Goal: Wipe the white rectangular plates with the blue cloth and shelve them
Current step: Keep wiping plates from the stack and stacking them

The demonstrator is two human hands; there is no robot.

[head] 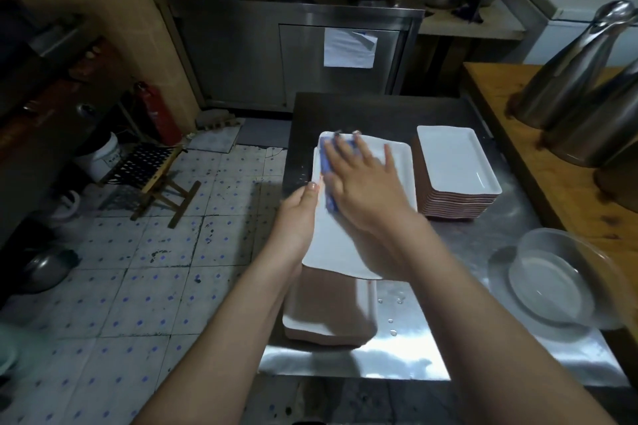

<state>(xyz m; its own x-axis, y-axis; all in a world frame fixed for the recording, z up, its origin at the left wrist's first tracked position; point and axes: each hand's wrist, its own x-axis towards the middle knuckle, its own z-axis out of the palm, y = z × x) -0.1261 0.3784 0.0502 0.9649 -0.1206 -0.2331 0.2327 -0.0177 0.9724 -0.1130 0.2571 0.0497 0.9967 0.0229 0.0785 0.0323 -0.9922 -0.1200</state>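
My left hand grips the left edge of a white rectangular plate, thumb on its rim, holding it raised above the steel table. My right hand lies flat with spread fingers on the blue cloth, pressing it against the plate's far left part. Under the held plate, a low stack of white plates with brown undersides sits at the table's near left. A taller stack of the same plates stands to the right of the held plate.
A clear glass bowl rests on the steel table at the right, with water drops near the low stack. Steel jugs stand on a wooden counter at the far right. A tiled floor with a folding stool lies to the left.
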